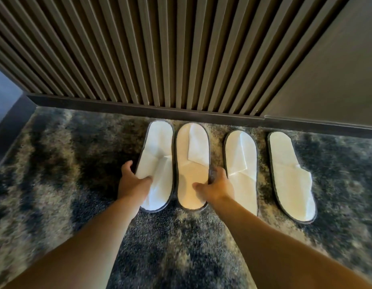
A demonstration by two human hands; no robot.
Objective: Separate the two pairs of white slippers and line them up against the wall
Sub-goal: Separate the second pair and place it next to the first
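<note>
Several white slippers with dark trim lie side by side on the carpet, toes toward the slatted wall (139, 49). My left hand (133, 180) grips the left edge of the far-left slipper (158, 147), thumb on its insole. My right hand (216, 184) holds the right edge of the second slipper (192, 147), thumb on its heel area. These two nearly touch. A gap separates them from the third slipper (241, 151), whose heel is partly hidden by my right forearm. The fourth slipper (289, 170) lies farthest right, slightly angled.
A dark baseboard (139, 106) runs along the foot of the slatted wall. A plain dark panel (331, 80) continues the wall on the right. Mottled dark-and-beige carpet (55, 163) covers the floor. A darker edge rises at the far left.
</note>
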